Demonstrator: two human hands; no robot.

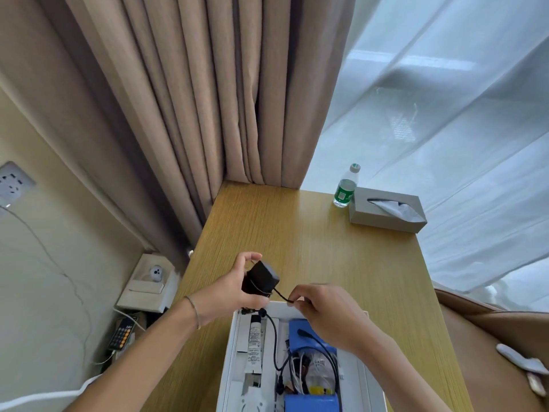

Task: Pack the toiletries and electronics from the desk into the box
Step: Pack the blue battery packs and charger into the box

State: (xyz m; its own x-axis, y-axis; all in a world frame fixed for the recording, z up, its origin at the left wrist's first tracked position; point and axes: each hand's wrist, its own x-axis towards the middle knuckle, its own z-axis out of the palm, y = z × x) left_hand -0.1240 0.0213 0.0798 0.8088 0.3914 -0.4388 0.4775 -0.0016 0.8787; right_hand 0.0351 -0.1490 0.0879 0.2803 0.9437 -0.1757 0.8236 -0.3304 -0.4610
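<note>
My left hand [237, 289] grips a black power adapter [263, 278] above the far end of the white box [361, 367]. A thin black cord [282, 295] is wound around the adapter, and my right hand [323, 310] pinches its loose end just to the right. Inside the box lie a white tube [254, 343], a blue package [310, 331], a black cable [274, 349] and a clear bag of small items [319, 373]. The box sits at the near end of the wooden desk [326, 257].
A water bottle [346, 187] with a green label and a grey tissue box [386, 214] stand at the desk's far right. Beige curtains hang behind. To the left, a low shelf holds a small white gadget [156, 273]; a remote [123, 337] and cables lie below. A brown chair [490, 352] is at right.
</note>
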